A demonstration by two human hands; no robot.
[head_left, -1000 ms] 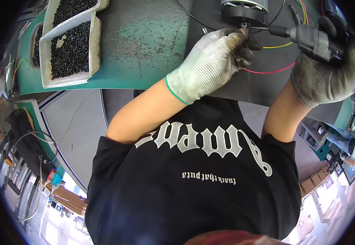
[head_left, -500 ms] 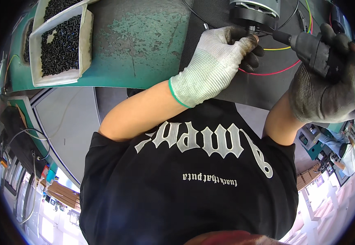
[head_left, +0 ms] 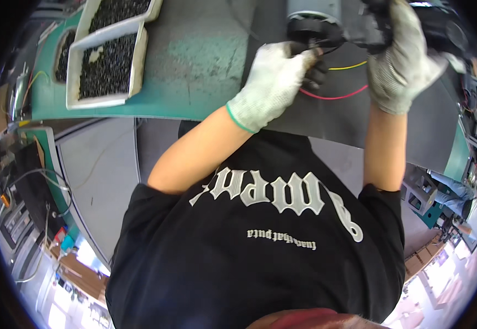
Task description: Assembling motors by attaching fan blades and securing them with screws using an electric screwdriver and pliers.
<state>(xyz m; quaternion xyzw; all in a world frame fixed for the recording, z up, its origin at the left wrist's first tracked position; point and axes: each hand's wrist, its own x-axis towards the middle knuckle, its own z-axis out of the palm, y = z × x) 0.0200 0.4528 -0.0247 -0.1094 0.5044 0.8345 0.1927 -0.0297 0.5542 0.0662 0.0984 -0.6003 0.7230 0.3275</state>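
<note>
A grey cylindrical motor (head_left: 314,10) with a black end piece (head_left: 312,32) is at the top, right of the middle. My left hand (head_left: 274,82), in a whitish glove with dark fingertips, is closed just below that end piece, pinching a small part I cannot make out. My right hand (head_left: 405,60), gloved and smeared by motion, is wrapped round a dark power screwdriver (head_left: 371,34). The tool's nose points left toward the motor and my left fingertips. Yellow wire (head_left: 348,67) and red wire (head_left: 334,97) curve between my hands.
White bins (head_left: 74,71) of small black parts stand at the left on the worn green bench top (head_left: 189,71). Black matting (head_left: 326,123) covers the bench under my hands. Another person (head_left: 471,211) is in the background at far right.
My right hand and the power screwdriver have moved up and left, with the wrist turned. The whole view has shifted somewhat; my left hand stays at the motor's end.
</note>
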